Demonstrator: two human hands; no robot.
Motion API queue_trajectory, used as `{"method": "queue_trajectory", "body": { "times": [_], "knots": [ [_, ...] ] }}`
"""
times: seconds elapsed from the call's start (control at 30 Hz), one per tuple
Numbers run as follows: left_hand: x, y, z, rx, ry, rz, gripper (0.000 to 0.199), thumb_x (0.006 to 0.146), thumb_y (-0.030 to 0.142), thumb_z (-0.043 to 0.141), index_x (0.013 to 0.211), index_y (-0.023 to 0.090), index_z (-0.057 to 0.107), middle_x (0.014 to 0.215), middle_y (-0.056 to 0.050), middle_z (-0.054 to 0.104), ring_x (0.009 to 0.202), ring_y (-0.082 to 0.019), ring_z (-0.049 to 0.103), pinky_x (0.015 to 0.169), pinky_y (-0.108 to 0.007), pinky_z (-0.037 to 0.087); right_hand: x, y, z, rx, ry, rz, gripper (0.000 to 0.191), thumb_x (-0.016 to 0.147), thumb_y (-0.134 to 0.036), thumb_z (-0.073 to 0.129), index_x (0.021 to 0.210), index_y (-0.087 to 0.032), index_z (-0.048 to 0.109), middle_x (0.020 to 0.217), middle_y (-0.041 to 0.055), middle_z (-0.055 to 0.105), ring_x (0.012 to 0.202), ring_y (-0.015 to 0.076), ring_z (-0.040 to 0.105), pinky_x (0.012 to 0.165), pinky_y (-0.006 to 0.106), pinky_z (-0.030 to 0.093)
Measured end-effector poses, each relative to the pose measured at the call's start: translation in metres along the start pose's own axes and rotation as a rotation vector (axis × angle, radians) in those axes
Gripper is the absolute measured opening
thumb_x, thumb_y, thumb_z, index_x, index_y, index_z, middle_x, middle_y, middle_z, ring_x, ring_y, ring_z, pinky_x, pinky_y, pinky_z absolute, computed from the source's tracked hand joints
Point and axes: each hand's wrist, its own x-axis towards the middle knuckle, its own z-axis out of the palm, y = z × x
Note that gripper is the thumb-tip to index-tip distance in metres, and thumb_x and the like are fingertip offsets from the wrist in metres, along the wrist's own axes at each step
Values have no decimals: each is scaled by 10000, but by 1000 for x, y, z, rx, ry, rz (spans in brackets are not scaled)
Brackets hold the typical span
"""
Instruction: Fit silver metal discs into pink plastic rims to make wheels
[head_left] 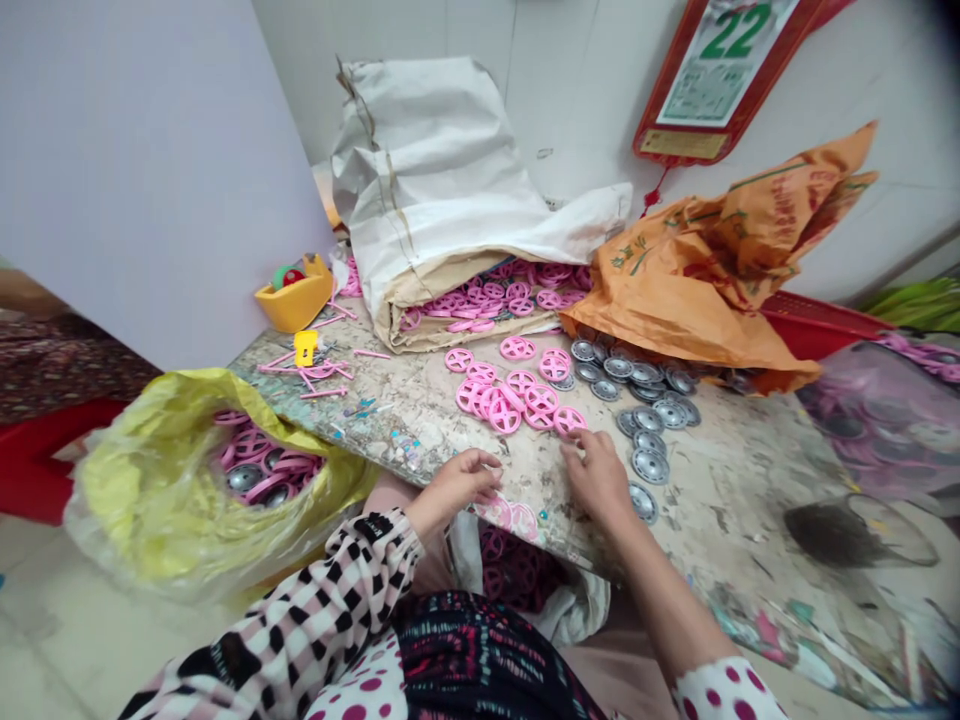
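My left hand [466,478] is over the table's near edge, fingers loosely curled and apart, with nothing visible in it. My right hand [600,478] reaches over the table, its fingers bent and a little apart. Its fingertips meet the near rim of a pink spoked wheel [569,420], which lies flat. Beside that wheel is a loose cluster of pink wheels [504,412]. Grey hubcap-like discs [650,464] lie in a trail right of my right hand. Faint, blurred pink rings [514,515] show at the table edge between my hands.
A white sack [442,170] spills pink wheels at the back. An orange bag [697,280] lies beside grey discs. Pink rods [319,375] and a yellow tape dispenser [294,295] are at left. A yellow bag [142,480] holds wheels with grey centres. Below the edge are more pink wheels [517,570].
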Motion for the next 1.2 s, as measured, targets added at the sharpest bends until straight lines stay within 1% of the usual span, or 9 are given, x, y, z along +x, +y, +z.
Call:
{"method": "queue_trajectory", "body": {
  "times": [0.13, 0.27, 0.4, 0.5, 0.67, 0.83, 1.03, 1.1, 1.2],
  "knots": [
    [2, -1, -1, 5, 35, -11, 245, 681, 213, 666, 892, 140, 564, 674, -10, 623, 546, -107, 601, 570, -219, 472, 20, 4, 7, -63, -10, 22, 306, 884, -359, 450, 1062, -192, 634, 984, 71, 467, 746, 157, 502, 682, 289, 384],
    [3, 0, -2, -14, 38, -20, 252, 702, 247, 640, 914, 141, 555, 650, -5, 607, 482, -99, 560, 498, -208, 438, -2, -11, 7, 241, 82, -6, 283, 861, -398, 454, 937, -176, 611, 938, 58, 499, 781, 164, 503, 715, 293, 399],
    [3, 4, 2, -33, -39, 126, 475, 645, 263, 722, 1085, 174, 568, 847, -15, 645, 506, -59, 531, 461, -170, 369, -42, -37, 2, 811, -267, 142, 346, 798, -533, 531, 850, -191, 515, 698, -15, 498, 584, 123, 435, 563, 250, 368],
    [3, 6, 7, 20, -141, 96, 352, 614, 266, 752, 912, 122, 634, 705, -8, 630, 496, -54, 505, 456, -160, 346, -60, -36, -4, 910, -459, 242, 387, 802, -575, 511, 878, -196, 496, 631, -24, 503, 535, 123, 436, 525, 247, 366],
    [1, 2, 11, -101, -9, -41, 217, 631, 225, 726, 772, 133, 589, 620, -8, 619, 459, -85, 536, 436, -177, 417, -61, 12, -27, -9, 43, 36, 392, 847, -469, 460, 1039, -160, 607, 1012, 144, 604, 900, 261, 560, 790, 411, 438],
    [3, 15, -1, -427, 108, -170, 156, 703, 117, 672, 809, 131, 559, 626, -21, 623, 509, -121, 603, 465, -197, 486, -59, 55, -44, -677, -29, 27, 385, 900, -379, 420, 1135, -162, 635, 985, 165, 648, 850, 299, 597, 731, 421, 438],
    [13, 54, -51, -734, 553, 151, 72, 825, 45, 523, 807, 112, 542, 625, -14, 609, 515, -75, 590, 493, -150, 492, -54, 60, -58, -589, 65, 161, 444, 907, -288, 313, 1193, -129, 613, 949, 174, 682, 791, 283, 633, 695, 391, 442],
    [12, 54, -54, -686, 548, 172, 64, 826, 62, 543, 798, 119, 536, 642, -15, 614, 529, -86, 602, 504, -167, 507, -50, 46, -58, -382, 139, 217, 442, 896, -352, 345, 1170, -160, 634, 983, 164, 682, 839, 291, 631, 705, 392, 448],
    [4, 36, -32, -553, 315, 93, 97, 793, 56, 585, 866, 115, 561, 719, -34, 648, 557, -103, 620, 523, -198, 528, -45, 11, -48, 169, 211, 204, 422, 851, -449, 444, 1102, -185, 656, 975, 107, 691, 858, 247, 630, 736, 357, 470]
  ]
}}
